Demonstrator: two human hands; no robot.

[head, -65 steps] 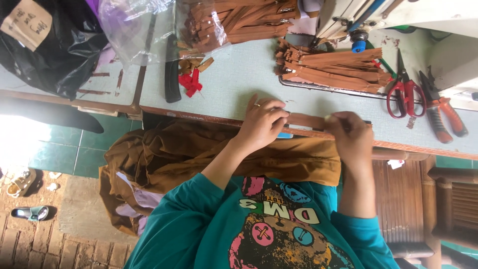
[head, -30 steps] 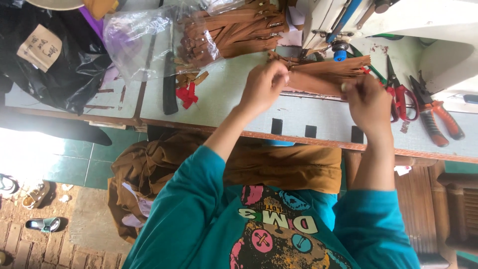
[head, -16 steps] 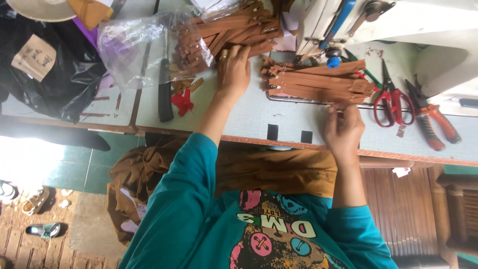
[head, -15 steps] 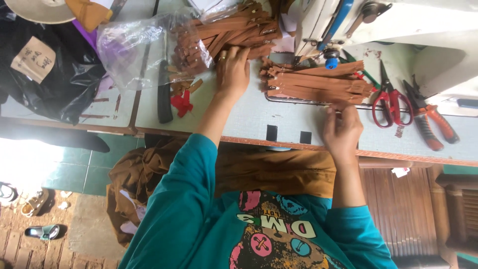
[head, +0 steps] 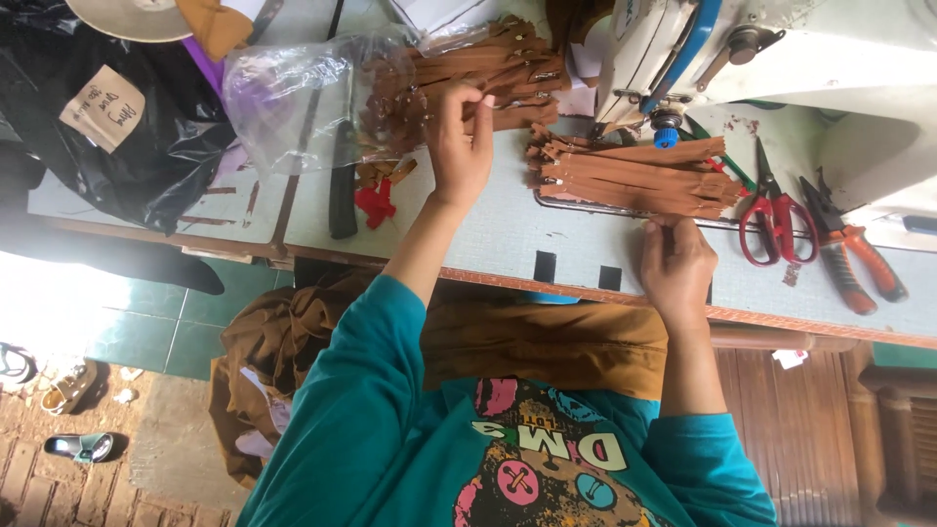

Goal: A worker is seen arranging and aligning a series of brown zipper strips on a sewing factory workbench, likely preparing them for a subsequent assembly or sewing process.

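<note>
The left hand (head: pixel 461 146) was up at the far pile of brown zippers (head: pixel 468 73), fingers curled and touching the topmost ones, not clearly gripping any single zipper as far as I could tell. That pile spilled half out of a clear plastic bag (head: pixel 293 107) lying on its side on the bench (head: pixel 488 234), so the bag was the only real container here, with zippers inside and more poking out of its mouth.

The right hand (head: pixel 675 263) rested loosely closed at the near edge of a second, neater zipper stack (head: pixel 630 176), which sat on a metal ruler right in front of the sewing machine (head: pixel 781 49). I couldn't tell if it pinched anything.

If I were doing it, I'd peel one zipper off by its end rather than dig in, since the teeth and pulls looked tangled.

Red scissors (head: pixel 776 210) and orange pliers (head: pixel 854 254) lay just right of the stack. A black bag (head: pixel 127 127) sat at the far left, contents hidden.
</note>
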